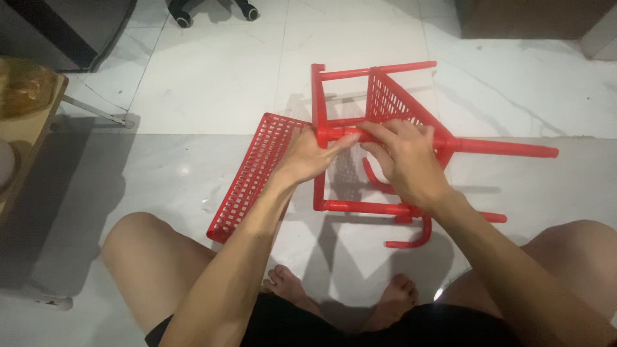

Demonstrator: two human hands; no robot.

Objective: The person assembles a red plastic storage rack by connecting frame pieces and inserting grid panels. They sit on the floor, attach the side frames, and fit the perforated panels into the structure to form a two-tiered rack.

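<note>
The red rack frame (385,135) looks smooth moulded plastic (slightly glossy) on polished marble-like floor tiles (212,77).

Floor (212,77): white marble-look tiles with faint grey veining and thin joints, glossy.

Lying directly on it:
- red plastic pipe frame (385,138) with a lattice panel fitted, lying on its side at centre;
- loose red lattice shelf panel (250,177), flat, just left of the frame and touching it;
- curved red hook piece (414,238), near the frame's lower rail;
- two bare feet (289,286), toes toward the frame;
- metal leg (96,110) of a wooden stand, upper left;
- dark chair casters (183,19), top edge.
</note>
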